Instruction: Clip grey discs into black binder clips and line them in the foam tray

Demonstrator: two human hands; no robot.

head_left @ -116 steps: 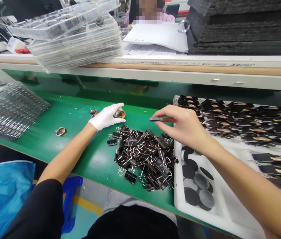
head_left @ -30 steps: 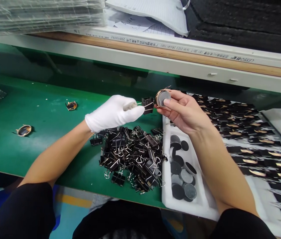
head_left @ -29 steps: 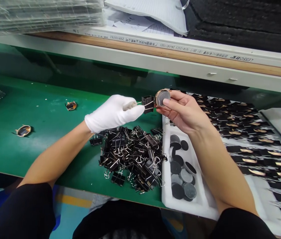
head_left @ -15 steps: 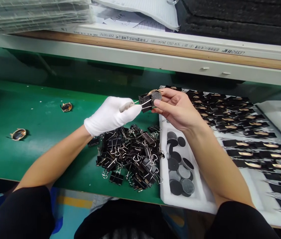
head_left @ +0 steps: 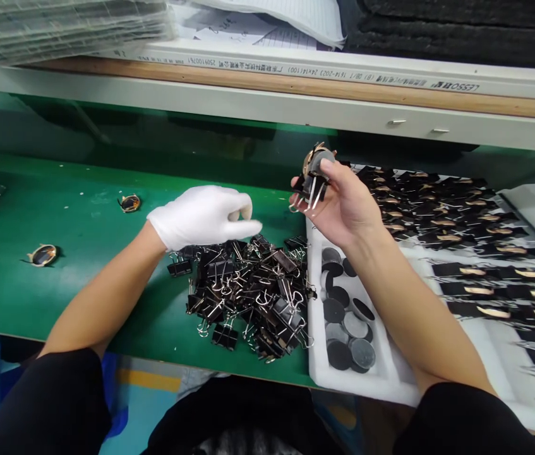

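My right hand [head_left: 347,205], bare, holds a gold-rimmed round part [head_left: 309,158] that looks like a watch case. Under the thumb a grey disc [head_left: 320,163] lies against it, and a black binder clip [head_left: 313,188] is clamped on the pair, its wire handles pointing down towards me. My left hand [head_left: 208,218], in a white glove, hovers over the far edge of a heap of black binder clips [head_left: 248,297]. Its thumb and fingers are curled but apart, with nothing between them. Two similar round parts, a nearer one [head_left: 43,254] and a farther one [head_left: 130,203], lie on the green table.
A white foam tray [head_left: 315,354] at my right holds loose dark and grey discs [head_left: 338,311]. Beyond and beside it stand many clipped gold-rimmed parts [head_left: 447,218] in rows. A shelf edge [head_left: 248,101] crosses behind the table, with papers [head_left: 258,31] above.
My left hand has let go of the binder clip's handles and drawn back left. My right hand has lifted and tilted the clipped part, moving it slightly right and away.
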